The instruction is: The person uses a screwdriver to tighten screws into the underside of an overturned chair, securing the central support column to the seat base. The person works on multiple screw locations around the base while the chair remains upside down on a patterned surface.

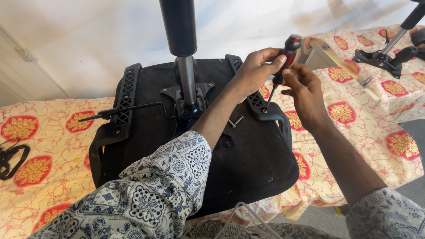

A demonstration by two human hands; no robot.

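An upturned black office chair seat (248, 155) lies on a bed, its gas-lift column (180, 44) standing up from the middle mechanism. My left hand (256, 68) grips the black and red handle of a screwdriver (283, 62). Its tip rests on a screw in the right armrest bracket (261, 104). My right hand (305, 90) pinches the lower part of the handle just beside the left hand. A loose screw (237, 121) lies on the seat underside near the bracket.
The bedsheet (48, 146) is cream with red and gold flowers. A black lever (119, 110) sticks out left of the mechanism. Another chair mechanism (385, 55) and a wooden slat (341, 62) lie at the far right. A black strap (11, 159) lies at the left edge.
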